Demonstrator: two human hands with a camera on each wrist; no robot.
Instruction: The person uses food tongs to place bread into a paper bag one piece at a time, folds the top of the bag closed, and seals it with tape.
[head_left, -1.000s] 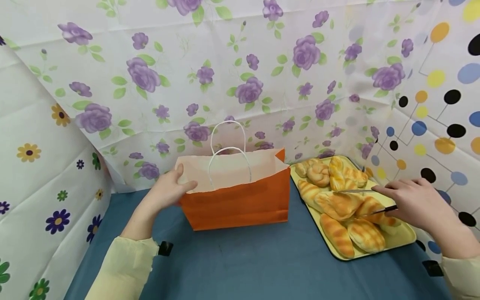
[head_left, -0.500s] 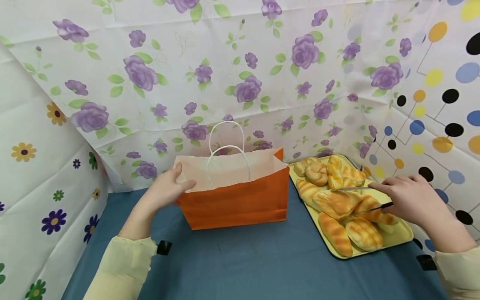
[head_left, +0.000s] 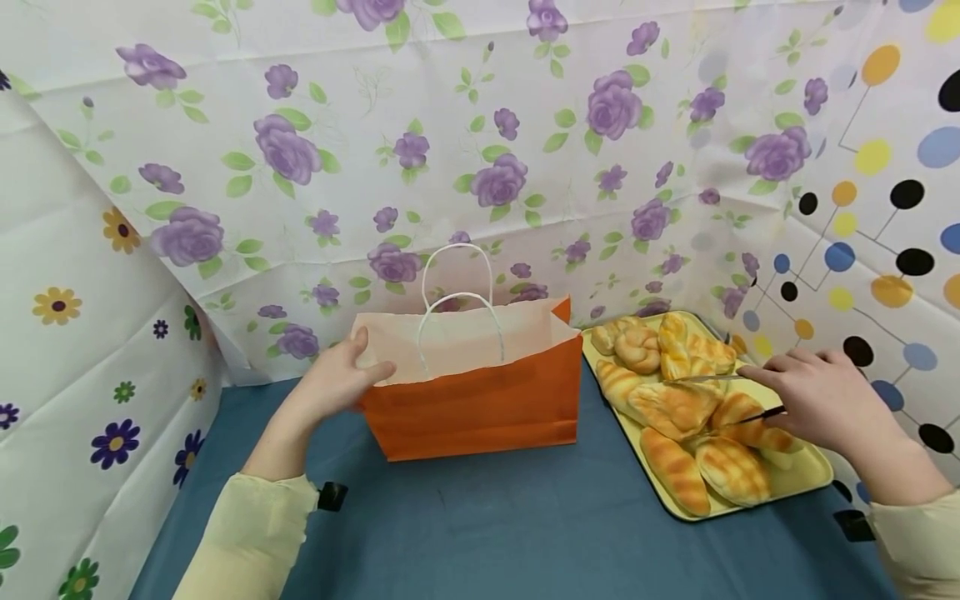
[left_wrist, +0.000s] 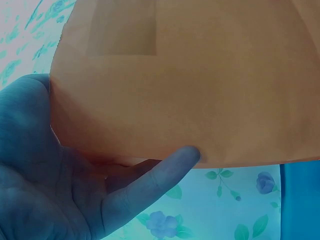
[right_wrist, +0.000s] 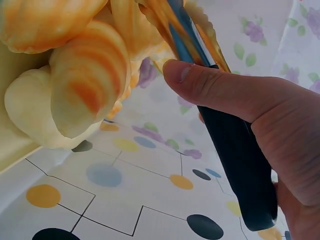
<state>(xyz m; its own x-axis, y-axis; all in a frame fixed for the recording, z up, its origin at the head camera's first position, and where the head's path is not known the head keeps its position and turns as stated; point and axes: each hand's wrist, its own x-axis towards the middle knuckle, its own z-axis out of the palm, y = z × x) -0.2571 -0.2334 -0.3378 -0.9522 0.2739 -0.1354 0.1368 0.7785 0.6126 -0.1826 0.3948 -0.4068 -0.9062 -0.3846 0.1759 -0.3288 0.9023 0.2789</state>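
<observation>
My left hand (head_left: 341,372) holds the left end of an upright orange paper bag (head_left: 472,408) at its rim. The bag's mouth is spread, showing a pale inside, and white handles (head_left: 497,321) stand up. In the left wrist view, one finger (left_wrist: 160,172) lies against the bag's side. My right hand (head_left: 821,404) grips tongs (right_wrist: 240,165) with black handles and metal arms. The tongs' arms straddle a browned bread roll (head_left: 675,408) in the middle of the tray, one beyond it and one nearer; their tips are partly hidden among the breads.
The yellow tray (head_left: 806,479) with a dark edge bears several breads, including a knotted roll (head_left: 637,348) and a long striped bun (head_left: 675,471). It stands right of the bag on a blue cloth (head_left: 480,525). Patterned cloth walls (head_left: 420,100) close in behind and at both sides.
My right hand has shifted slightly left with the tongs, and their nearer arm has slid further in among the breads. The left hand and the bag stay in place.
</observation>
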